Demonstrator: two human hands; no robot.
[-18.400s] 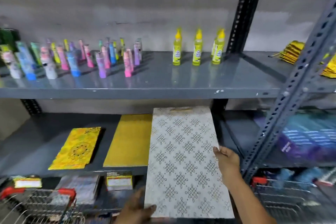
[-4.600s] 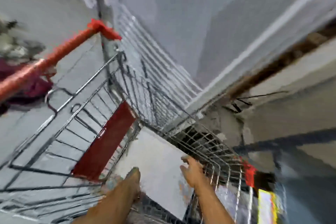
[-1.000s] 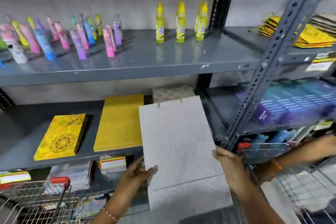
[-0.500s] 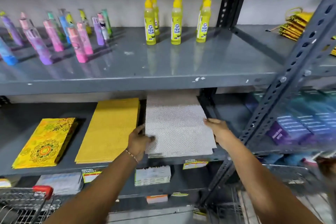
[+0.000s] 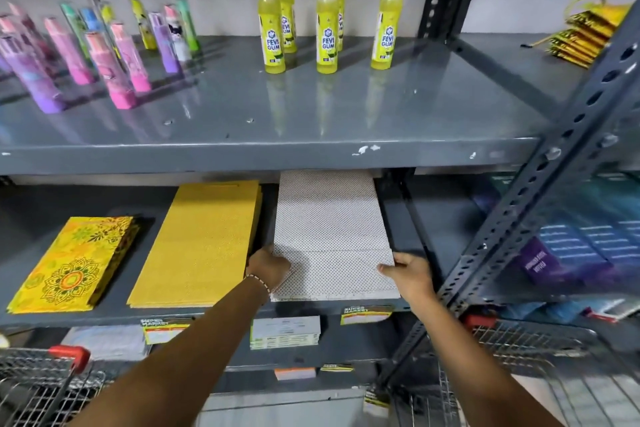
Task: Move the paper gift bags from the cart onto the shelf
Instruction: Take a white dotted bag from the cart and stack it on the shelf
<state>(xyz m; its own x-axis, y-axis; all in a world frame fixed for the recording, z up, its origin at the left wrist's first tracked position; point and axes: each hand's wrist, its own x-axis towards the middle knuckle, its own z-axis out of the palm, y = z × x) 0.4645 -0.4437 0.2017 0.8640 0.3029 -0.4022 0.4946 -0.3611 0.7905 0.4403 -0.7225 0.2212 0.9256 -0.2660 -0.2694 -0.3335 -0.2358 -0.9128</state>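
Grey metal shelf (image 5: 104,314) w/ white dotted bag (image 5: 329,229) (both hands' grip on it).

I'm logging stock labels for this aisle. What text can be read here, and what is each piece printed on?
"FEVI GUM": on the yellow glue bottles on the upper shelf.
"SUPER MARKET": on the yellow price tag at the edge of the middle shelf, below the white dotted gift bags.
Too blurred to read: the other price tags, the white label stack, the purple packs, the pastel tubes.
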